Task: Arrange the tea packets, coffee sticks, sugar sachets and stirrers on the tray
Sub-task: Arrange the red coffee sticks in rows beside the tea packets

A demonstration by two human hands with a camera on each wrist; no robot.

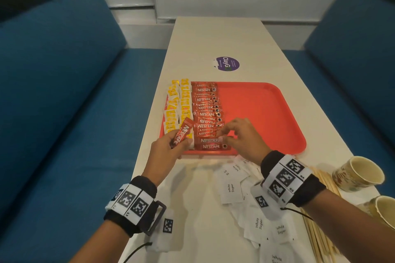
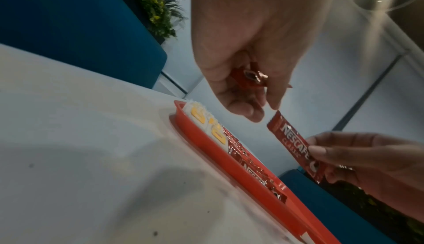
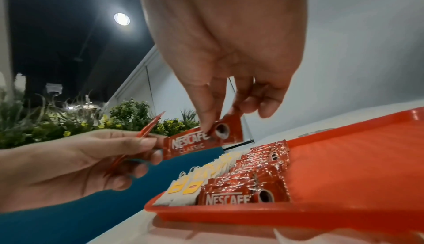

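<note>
Head view: a red tray (image 1: 267, 113) lies on a white table (image 1: 218, 36) between two blue benches (image 1: 64, 92). Along the tray's left side stand two columns of yellow-labelled tea packets (image 1: 178, 104), and just beside them, to their right, a column of overlapping red coffee sticks (image 1: 207, 113). The left hand (image 1: 168, 145) holds a coffee stick (image 1: 181, 132) tilted above the tray's near-left corner, fingers curled round its lower end. The right hand (image 1: 239, 136) reaches over the nearest sticks with thumb and fingertips brought together; what it pinches cannot be told from here. White sugar sachets (image 1: 230, 190) lie scattered on the table near the tray's front edge, wooden stirrers (image 1: 320, 177) to their right, and two paper cups (image 1: 359, 173) at the table's right edge. Left wrist view: the left hand (image 2: 252, 48) grips crumpled red sticks in its palm; the right hand (image 2: 358, 157) pinches a second coffee stick (image 2: 296, 148) by its cup-printed end, above the tray. Right wrist view: the right hand (image 3: 229, 48) pinches that stick (image 3: 201, 142) between thumb and fingers, while the left hand (image 3: 80, 160) holds other sticks on edge, its fingertips touching the stick's free end.
</note>
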